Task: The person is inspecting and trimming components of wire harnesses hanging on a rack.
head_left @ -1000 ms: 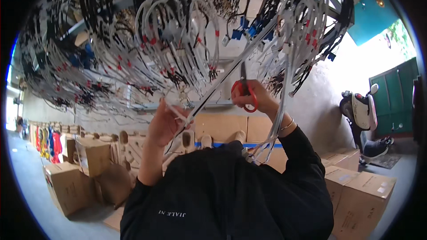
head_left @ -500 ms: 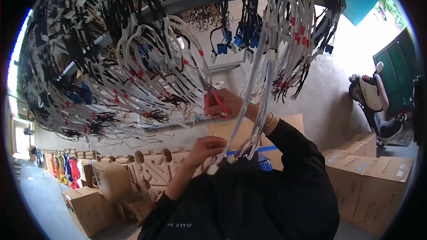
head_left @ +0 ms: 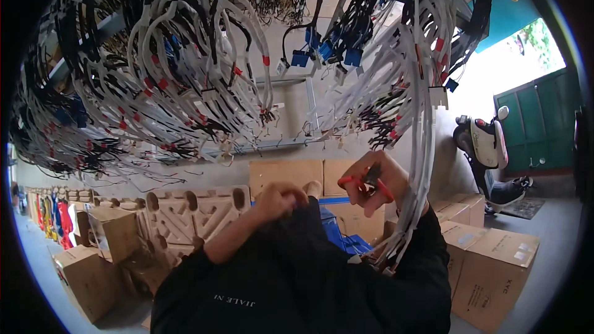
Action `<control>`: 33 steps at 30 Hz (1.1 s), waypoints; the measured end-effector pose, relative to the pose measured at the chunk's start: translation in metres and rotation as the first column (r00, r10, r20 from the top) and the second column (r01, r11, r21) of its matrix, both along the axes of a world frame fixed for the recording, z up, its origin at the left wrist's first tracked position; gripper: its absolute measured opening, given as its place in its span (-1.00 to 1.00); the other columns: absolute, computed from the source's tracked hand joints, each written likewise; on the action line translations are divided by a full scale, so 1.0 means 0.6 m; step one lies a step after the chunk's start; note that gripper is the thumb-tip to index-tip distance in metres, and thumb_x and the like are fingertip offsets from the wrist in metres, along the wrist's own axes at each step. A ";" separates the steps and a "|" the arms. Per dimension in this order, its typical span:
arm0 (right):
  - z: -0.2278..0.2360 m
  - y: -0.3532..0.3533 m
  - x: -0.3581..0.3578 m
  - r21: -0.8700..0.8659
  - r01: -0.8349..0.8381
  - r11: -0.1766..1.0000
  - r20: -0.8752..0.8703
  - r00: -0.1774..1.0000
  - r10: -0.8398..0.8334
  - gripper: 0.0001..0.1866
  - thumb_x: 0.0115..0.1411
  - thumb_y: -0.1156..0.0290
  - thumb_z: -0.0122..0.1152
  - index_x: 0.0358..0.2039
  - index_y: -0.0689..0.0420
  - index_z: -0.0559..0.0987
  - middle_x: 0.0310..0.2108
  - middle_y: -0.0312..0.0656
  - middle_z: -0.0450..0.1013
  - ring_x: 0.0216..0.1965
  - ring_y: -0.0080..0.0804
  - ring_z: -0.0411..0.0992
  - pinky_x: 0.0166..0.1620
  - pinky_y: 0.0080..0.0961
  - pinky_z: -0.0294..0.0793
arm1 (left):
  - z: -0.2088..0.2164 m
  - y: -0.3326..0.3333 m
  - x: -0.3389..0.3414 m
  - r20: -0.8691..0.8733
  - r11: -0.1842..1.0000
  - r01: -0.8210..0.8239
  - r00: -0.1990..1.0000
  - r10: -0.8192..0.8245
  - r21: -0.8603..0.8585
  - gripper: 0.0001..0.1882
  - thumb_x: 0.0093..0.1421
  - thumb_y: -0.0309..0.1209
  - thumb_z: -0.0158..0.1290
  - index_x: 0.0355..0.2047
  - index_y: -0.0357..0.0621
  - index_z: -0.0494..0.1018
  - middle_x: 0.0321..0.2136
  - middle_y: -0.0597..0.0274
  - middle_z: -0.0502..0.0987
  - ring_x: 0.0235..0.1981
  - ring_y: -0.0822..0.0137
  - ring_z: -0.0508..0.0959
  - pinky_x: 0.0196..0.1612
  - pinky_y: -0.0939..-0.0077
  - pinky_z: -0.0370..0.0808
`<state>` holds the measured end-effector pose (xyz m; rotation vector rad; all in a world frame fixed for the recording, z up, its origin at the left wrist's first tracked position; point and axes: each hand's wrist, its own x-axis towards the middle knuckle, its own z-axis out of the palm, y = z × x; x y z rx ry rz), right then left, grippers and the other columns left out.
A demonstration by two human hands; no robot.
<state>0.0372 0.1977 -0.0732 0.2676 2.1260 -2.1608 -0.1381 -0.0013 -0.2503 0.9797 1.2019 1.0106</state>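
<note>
In the room, a green door stood at the view's three o'clock. The right hand was curled tightly around red-handled scissors. Measured from it, the left hand was near nine o'clock, half curled; whether it held anything could not be told. A white wire bundle hung from one o'clock, crossing before the right forearm. Farther out, wire harnesses hung at ten, and cardboard boxes stood at four.

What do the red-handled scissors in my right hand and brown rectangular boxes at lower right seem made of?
Red-handled scissors: probably plastic handles, evenly coloured; grey blades look metal, finish unclear. Brown rectangular boxes: likely matte cardboard, with top seams and printing.
</note>
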 end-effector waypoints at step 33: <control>0.074 0.028 0.098 0.466 0.476 0.746 -0.530 0.825 -0.195 -0.40 0.04 -0.24 0.17 -0.47 0.15 0.48 -0.55 -0.19 0.42 -0.53 -0.34 0.38 -0.36 -0.34 0.34 | 0.325 0.211 -0.014 0.295 0.806 -0.538 0.834 0.466 0.248 -0.71 0.27 -0.45 -0.01 -0.01 -0.26 0.38 -0.57 0.31 0.42 -0.67 0.59 0.28 -0.66 0.71 0.15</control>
